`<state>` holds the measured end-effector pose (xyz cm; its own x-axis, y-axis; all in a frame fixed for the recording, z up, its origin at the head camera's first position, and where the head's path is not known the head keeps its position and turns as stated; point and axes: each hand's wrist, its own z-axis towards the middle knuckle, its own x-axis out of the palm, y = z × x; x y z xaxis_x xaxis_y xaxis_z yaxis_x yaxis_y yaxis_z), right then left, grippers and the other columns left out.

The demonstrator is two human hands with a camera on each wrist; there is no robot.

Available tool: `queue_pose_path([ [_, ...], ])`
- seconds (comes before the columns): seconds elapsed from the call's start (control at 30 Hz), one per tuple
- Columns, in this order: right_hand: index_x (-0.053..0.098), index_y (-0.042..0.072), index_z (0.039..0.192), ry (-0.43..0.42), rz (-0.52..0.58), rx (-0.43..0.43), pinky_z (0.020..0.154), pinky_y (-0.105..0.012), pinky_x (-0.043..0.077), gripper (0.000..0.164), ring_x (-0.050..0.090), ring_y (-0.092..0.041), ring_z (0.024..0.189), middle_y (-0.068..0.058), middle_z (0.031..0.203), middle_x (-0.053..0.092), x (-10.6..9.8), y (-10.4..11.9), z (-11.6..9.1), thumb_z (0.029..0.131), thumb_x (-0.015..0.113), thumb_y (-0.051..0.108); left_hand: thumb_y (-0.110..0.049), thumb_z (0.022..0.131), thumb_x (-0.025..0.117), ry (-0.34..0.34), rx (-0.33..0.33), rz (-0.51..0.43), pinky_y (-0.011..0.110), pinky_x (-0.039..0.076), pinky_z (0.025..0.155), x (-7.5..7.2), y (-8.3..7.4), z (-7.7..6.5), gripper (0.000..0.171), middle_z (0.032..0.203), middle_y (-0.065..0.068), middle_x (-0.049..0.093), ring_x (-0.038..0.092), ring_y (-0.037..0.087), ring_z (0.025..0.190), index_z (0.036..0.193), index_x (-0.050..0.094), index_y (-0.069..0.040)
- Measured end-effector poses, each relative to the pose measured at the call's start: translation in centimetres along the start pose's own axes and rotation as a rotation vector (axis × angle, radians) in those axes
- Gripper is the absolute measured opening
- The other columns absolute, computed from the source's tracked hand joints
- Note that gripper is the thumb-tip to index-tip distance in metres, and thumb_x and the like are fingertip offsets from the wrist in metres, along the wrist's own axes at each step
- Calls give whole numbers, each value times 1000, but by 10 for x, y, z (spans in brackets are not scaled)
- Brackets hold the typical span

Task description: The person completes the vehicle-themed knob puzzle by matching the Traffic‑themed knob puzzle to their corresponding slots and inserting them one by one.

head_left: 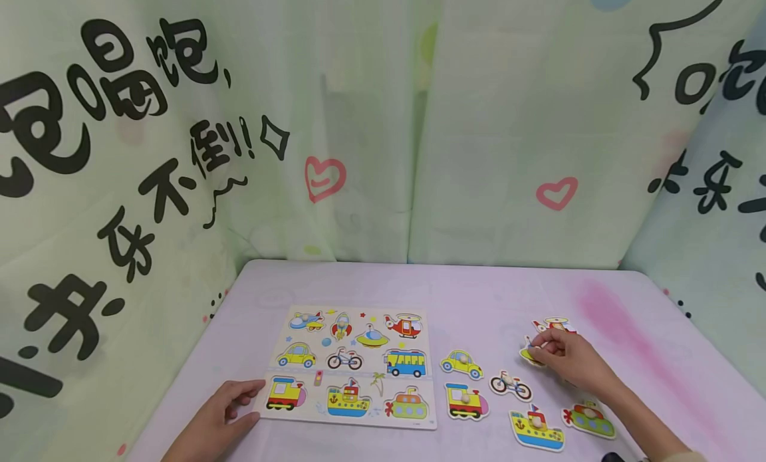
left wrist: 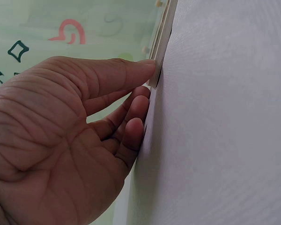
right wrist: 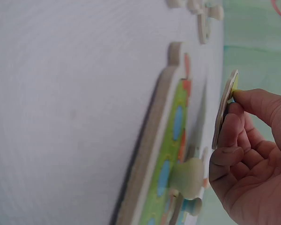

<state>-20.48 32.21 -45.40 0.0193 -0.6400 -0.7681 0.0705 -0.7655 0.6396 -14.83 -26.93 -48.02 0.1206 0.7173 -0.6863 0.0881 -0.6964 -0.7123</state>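
Observation:
At the left edge of a wooden puzzle board (head_left: 359, 342) printed with vehicles, my left hand (head_left: 217, 419) holds the near corner; in the left wrist view the thumb (left wrist: 131, 75) touches the board's edge (left wrist: 160, 56) and other fingers curl by the table. My right hand (head_left: 568, 361) pinches a flying saucer puzzle piece (head_left: 530, 355) between thumb and fingers. Seen from the right wrist, that piece (right wrist: 224, 110) is apart from the tabletop. A helicopter piece (head_left: 553, 324) lies just beyond this hand, partly covered by it. A submarine piece (head_left: 589, 419) lies nearer, beside the forearm.
Between board and right arm lie a car piece (head_left: 462, 365), a train piece (head_left: 466, 402), a bicycle piece (head_left: 511, 386) and a ship piece (head_left: 536, 430). Round knobs stick up from the pieces. A printed curtain (head_left: 479, 149) stands behind the table (head_left: 479, 289).

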Motion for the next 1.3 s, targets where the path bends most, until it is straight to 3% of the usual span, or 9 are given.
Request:
queue_pose_path([
  [0.33, 65, 2, 111, -22, 122, 80, 60, -25, 46, 33, 55, -13, 70, -5, 86, 63, -9, 11, -12, 96, 74, 30, -13, 88, 80, -5, 24, -2, 22, 45, 81, 0, 0, -1, 49, 117, -2, 59, 50, 13, 99, 135, 64, -11],
  [0.83, 65, 0, 110, -35, 226, -34, 69, -28, 53, 27, 63, -20, 75, -4, 84, 67, -2, 42, -15, 97, 72, 22, -15, 88, 80, 4, 20, -1, 22, 46, 81, 0, 1, 0, 50, 118, -2, 59, 50, 14, 101, 135, 63, -11],
  [1.3, 65, 3, 112, 39, 285, -38, 72, -30, 53, 29, 62, -24, 79, -6, 85, 65, 11, 77, -3, 97, 73, 27, -15, 89, 80, 0, 53, -2, 22, 45, 81, -1, 2, -1, 50, 117, -2, 59, 50, 10, 98, 136, 63, -10],
])
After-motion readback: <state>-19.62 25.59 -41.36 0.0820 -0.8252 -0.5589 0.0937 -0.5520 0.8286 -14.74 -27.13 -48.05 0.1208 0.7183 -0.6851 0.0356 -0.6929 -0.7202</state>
